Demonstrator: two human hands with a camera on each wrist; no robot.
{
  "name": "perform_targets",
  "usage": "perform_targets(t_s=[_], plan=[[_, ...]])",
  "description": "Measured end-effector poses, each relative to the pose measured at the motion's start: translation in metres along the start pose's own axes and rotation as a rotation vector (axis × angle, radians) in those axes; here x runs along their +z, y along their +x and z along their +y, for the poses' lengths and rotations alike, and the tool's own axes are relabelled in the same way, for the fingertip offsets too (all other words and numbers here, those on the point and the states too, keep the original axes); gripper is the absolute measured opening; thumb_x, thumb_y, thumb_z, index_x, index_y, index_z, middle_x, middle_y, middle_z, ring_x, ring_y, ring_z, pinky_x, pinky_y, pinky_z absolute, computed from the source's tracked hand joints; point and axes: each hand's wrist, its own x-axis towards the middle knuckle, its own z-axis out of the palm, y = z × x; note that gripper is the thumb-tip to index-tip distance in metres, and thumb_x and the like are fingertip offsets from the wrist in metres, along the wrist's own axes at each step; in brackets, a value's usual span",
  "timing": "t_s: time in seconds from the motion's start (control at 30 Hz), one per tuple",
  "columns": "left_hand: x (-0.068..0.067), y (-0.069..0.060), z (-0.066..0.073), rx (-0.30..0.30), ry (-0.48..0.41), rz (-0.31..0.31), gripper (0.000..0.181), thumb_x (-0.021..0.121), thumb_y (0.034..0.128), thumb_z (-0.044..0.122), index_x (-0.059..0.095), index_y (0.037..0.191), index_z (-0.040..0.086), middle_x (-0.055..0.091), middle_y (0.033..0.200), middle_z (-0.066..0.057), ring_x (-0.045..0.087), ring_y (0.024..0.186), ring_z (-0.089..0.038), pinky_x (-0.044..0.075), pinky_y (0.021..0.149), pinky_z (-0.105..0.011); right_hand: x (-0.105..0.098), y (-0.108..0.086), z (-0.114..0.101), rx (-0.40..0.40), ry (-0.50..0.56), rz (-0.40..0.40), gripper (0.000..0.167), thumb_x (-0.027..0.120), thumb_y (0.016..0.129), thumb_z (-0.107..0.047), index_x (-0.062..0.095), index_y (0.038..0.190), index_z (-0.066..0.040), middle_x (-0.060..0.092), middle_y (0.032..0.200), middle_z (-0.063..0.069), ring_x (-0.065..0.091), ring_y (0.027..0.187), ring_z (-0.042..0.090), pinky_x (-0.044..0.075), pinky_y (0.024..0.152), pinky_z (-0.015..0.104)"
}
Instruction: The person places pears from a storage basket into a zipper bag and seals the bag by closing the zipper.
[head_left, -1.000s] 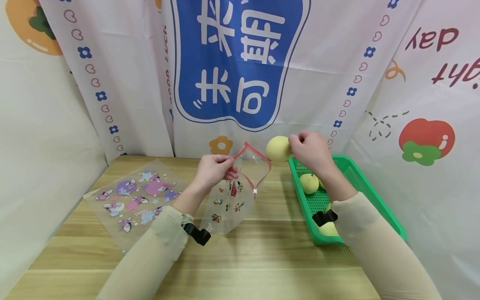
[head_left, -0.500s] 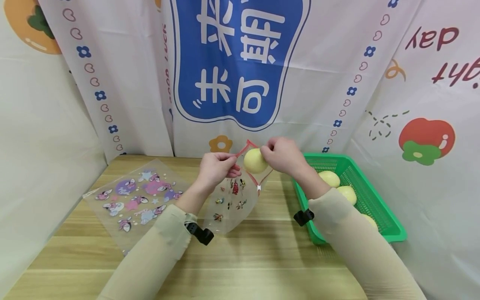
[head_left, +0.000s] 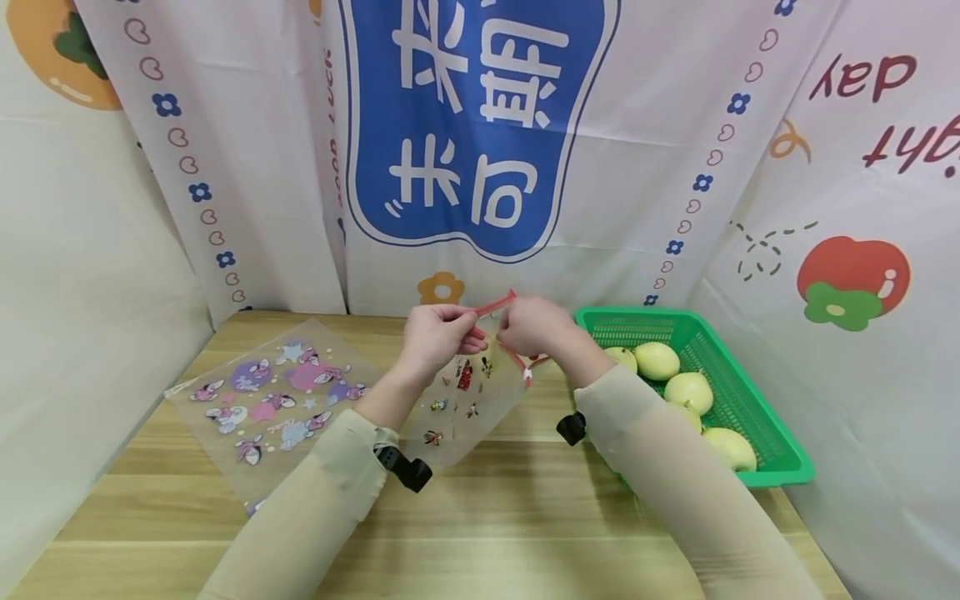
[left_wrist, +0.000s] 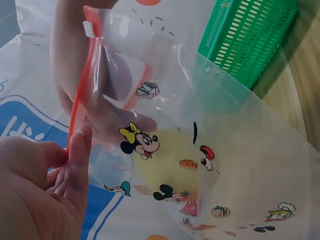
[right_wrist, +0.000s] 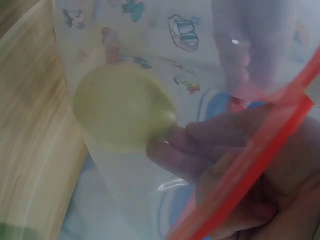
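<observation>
My left hand (head_left: 438,337) pinches the red zip edge of a clear zip bag (head_left: 450,421) printed with cartoon figures, between thumb and fingers. The bag's mouth is spread apart, with a white slider (left_wrist: 89,29) at one end of the zip. My right hand (head_left: 534,325) reaches through the mouth. Inside the bag, its fingertips pinch the end of a pale yellow pear (right_wrist: 122,107). Through the printed plastic in the left wrist view, the pear (left_wrist: 167,167) shows below the right fingers. In the head view, the right hand mostly hides the pear.
A green basket (head_left: 780,454) with several pale yellow pears (head_left: 688,393) stands at the right of the wooden table (head_left: 480,542). A second clear bag with pink and purple prints (head_left: 270,404) lies flat at the left. A printed cloth (head_left: 637,192) hangs behind.
My right hand has carried the pear left and down from beside the basket into the bag. The left hand has kept its hold on the zip edge, shifting only slightly.
</observation>
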Motion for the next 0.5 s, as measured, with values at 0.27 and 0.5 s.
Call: perform_targets(t_s=[0.27,0.5], plan=[[-0.001,0.0,0.004,0.003,-0.025,0.025,0.027,0.065,0.1107,0.012,0.076,0.125,-0.008,0.081,0.086,-0.014,0.078,0.067,-0.011,0.068,0.069,-0.026,0.012,0.01,0.0,0.018,0.069,-0.065,0.017,0.07,0.105,-0.026,0.084,0.105,-0.017,0.077,0.089,-0.002,0.065,0.076,0.017,0.05,0.065,0.031],[-0.001,0.0,0.007,0.006,-0.032,0.025,0.027,0.066,0.1104,0.012,0.076,0.127,-0.007,0.081,0.083,-0.01,0.079,0.068,-0.012,0.069,0.07,-0.027,0.018,0.012,0.0,0.006,0.068,-0.088,0.017,0.073,0.105,-0.025,0.08,0.093,-0.015,0.075,0.085,0.0,0.061,0.071,0.017,0.051,0.068,0.032]])
